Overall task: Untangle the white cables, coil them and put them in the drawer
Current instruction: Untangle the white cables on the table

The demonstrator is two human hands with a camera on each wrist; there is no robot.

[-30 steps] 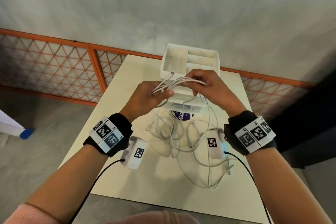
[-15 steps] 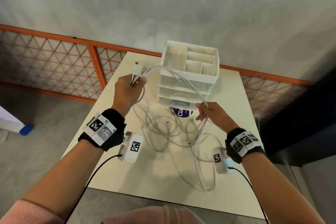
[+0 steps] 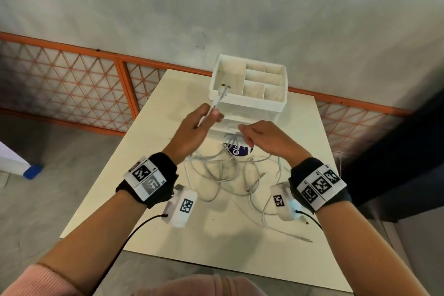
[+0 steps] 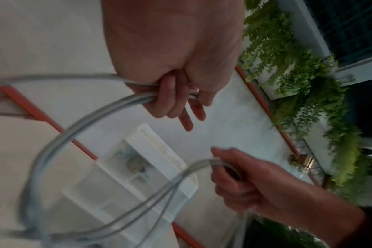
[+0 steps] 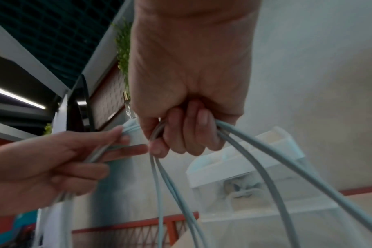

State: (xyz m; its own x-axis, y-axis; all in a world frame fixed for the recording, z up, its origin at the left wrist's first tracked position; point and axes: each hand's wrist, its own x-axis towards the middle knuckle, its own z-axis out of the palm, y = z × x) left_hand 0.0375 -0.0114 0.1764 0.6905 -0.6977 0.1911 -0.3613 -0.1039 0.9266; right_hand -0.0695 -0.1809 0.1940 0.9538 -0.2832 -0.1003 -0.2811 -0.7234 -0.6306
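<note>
A tangle of white cables [image 3: 223, 173] lies on the cream table [image 3: 182, 243], in front of a white drawer unit [image 3: 249, 101] with open top compartments. My left hand [image 3: 204, 120] pinches a bundle of cable ends whose plugs stick up toward the unit's top. In the left wrist view its fingers [image 4: 168, 99] curl round several strands. My right hand [image 3: 254, 134] grips several looped strands just right of it, above the pile. The right wrist view shows the cables [image 5: 255, 151] hanging down from that fist.
A purple round label [image 3: 237, 150] lies by the unit's base. Loose cable ends [image 3: 305, 239] trail toward the table's near right edge. An orange lattice fence [image 3: 72, 89] and grey wall stand behind the table. A white and blue object [image 3: 21, 166] sits on the floor at left.
The hands, spread wide half a second ago, have come back together in front of the drawer unit. The arc of cable between them has collapsed into loops hanging from the right hand.
</note>
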